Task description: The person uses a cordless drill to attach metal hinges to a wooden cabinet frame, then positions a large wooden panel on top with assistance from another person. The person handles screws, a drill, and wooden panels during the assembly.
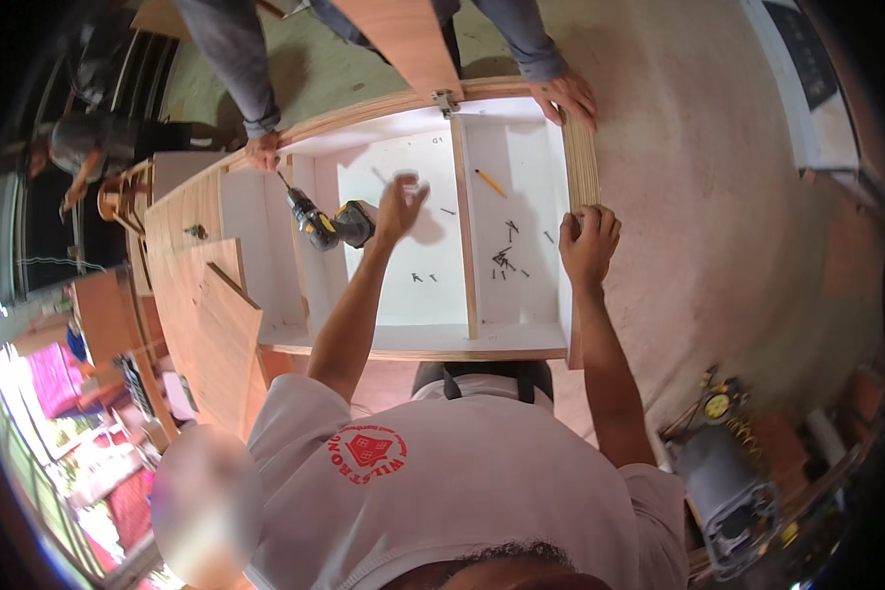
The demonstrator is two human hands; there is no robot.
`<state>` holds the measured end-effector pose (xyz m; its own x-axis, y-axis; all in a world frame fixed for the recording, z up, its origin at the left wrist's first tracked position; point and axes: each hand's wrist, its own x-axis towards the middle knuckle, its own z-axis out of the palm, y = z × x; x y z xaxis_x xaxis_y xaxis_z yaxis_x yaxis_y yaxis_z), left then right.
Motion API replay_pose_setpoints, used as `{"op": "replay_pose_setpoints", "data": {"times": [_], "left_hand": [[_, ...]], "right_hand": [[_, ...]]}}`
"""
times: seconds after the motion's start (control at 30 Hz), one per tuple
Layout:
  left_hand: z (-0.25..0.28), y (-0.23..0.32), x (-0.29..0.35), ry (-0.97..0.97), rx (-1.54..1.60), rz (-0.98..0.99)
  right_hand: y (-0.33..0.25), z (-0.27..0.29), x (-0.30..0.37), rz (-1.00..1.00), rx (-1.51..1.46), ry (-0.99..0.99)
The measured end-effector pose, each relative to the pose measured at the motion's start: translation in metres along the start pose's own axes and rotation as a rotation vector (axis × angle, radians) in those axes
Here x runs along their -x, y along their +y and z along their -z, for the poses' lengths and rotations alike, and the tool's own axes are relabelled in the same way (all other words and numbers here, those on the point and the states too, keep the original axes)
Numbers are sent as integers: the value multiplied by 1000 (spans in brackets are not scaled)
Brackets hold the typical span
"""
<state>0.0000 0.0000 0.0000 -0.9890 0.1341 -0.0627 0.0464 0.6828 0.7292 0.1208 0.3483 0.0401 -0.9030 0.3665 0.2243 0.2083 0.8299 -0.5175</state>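
In front of me lies a wooden cabinet carcass [470, 285] with white inner panels and dividers. My left hand [399, 208] hovers over its middle compartment, slightly blurred, fingers apart and holding nothing. Just left of it is a black and yellow cordless drill [315, 224], its bit pointing toward the far left edge. My right hand [590, 244] has its fingers curled over the cabinet's right side panel [582, 162]. Beside that hand, the right compartment holds a yellow pencil [490, 183] and several dark screws [501, 260]. A few more screws [423, 277] lie in the middle compartment.
Across from me, a co-worker's hands [565, 96] rest on the far edge. A wooden board [398, 39] rises by a metal hinge [445, 101]. Loose wood pieces [228, 315] lie left. A grey machine [723, 482] stands lower right; another person [84, 147] is far left.
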Motion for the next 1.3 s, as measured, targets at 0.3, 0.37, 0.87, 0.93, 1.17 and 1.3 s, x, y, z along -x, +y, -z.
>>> {"op": "replay_pose_setpoints", "data": {"times": [0.3, 0.37, 0.87, 0.93, 1.17, 1.3], "left_hand": [[30, -9, 226, -211, -296, 480], [27, -8, 244, -87, -254, 559], [9, 7, 268, 114, -393, 575], [7, 1, 266, 105, -394, 569], [6, -9, 267, 22, -361, 585], [27, -51, 235, 48, 72, 751]], "right_hand": [[19, -9, 1, 74, 95, 20], [19, -13, -1, 130, 104, 13], [43, -16, 5, 291, 34, 30], [45, -18, 3, 276, 12, 14], [47, -21, 6, 240, -25, 36], [48, -23, 4, 248, 3, 40]]}}
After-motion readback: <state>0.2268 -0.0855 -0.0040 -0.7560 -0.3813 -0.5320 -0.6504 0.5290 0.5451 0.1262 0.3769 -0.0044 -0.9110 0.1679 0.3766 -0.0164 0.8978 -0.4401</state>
